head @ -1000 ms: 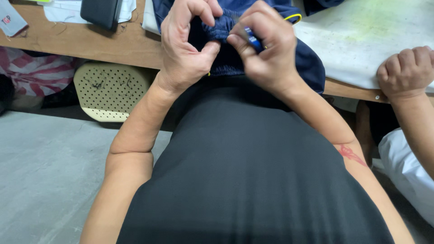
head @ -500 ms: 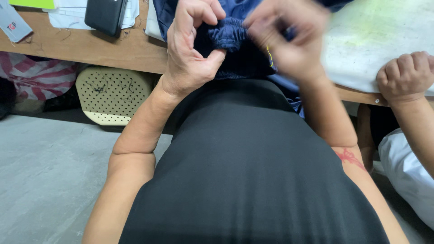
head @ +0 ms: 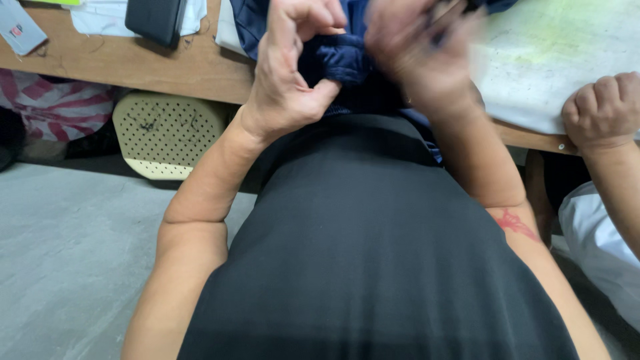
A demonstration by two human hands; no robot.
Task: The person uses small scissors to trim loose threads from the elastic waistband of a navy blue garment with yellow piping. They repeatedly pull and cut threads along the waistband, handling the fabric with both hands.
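1. While the left hand point(head: 293, 80) pinches a bunched fold of the navy cloth point(head: 340, 57) between thumb and curled fingers, I read this as the gathering step — the fabric is being worked up at the near edge of the desk point(head: 167, 67).
2. My right hand point(head: 417, 53) is a blur of motion over the same cloth; I cannot tell whether it is closed on the fabric or open above it.
3. That cloth lies partly on the desk and hangs over its edge against my black shirt point(head: 373, 253).
4. Another person's fist point(head: 603, 110) rests closed on the pale sheet point(head: 533, 67) to my right, well apart from my work.
5. A dark flat case point(head: 157, 20) lies at the far left of the desk; a cream perforated panel point(head: 167, 137) stands under it.
6. Next, I judge, calls for a steady left pinch — the right needs a sure grip first.
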